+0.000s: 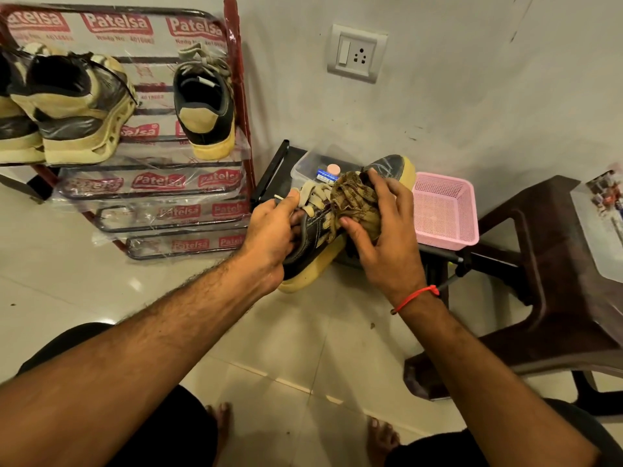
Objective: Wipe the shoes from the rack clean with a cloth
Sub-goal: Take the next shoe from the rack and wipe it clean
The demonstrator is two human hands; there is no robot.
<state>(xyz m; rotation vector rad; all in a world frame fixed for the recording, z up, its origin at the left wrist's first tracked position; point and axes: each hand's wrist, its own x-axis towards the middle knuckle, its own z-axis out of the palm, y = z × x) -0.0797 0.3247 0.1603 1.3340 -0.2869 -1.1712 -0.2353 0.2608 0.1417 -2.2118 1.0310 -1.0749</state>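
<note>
While the left hand (273, 230) clamps its grip on the heel end of the shoe (323, 227), held in the air beside the rack (236, 96), its long axis runs away toward the toe, where the right hand (381, 227) pinches the cloth (354, 200) against the upper, nearer the unwiped toe.

Dark shoe (313, 230) with yellowed sole — brown patterned cloth (354, 200), pink basket (445, 210), red-framed rack (236, 62).

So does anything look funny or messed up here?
A bit. The rack still wears its printed plastic wrap, crinkled and loose. One shoe on it stands alone; its likely mate is held by the left hand while the right hand presses the cloth on it.
</note>
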